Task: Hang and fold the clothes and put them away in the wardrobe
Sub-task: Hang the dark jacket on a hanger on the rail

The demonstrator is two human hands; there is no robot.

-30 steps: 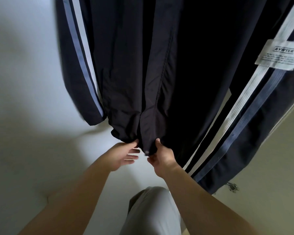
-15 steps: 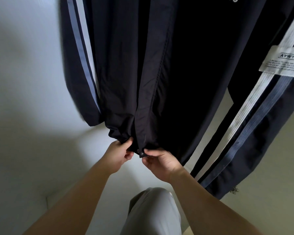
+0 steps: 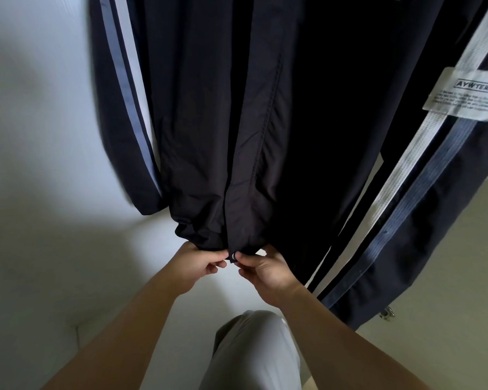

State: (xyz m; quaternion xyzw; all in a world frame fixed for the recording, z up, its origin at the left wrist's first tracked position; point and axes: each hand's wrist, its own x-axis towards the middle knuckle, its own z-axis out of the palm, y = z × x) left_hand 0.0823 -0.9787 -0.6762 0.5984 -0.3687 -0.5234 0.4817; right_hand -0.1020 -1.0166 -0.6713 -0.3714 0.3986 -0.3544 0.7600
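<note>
A dark navy jacket (image 3: 265, 122) hangs in front of me, with blue and white stripes down both sleeves and a white label (image 3: 462, 94) on the right sleeve. Its top is out of frame. My left hand (image 3: 197, 264) pinches the bottom hem of the left front panel. My right hand (image 3: 268, 270) pinches the bottom hem of the right front panel. Between the two hands a small metal snap (image 3: 233, 257) shows at the hem, where the two front edges meet.
A white wall (image 3: 40, 192) lies behind and to the left of the jacket. My knee in light grey trousers (image 3: 254, 356) is below the hands. A small metal fitting (image 3: 387, 315) hangs at the right sleeve's cuff, over a beige surface (image 3: 448, 291).
Both hands shifted from loosely touching the hem to pinching its two front edges together at the snap. The jacket swung slightly right and steadied.
</note>
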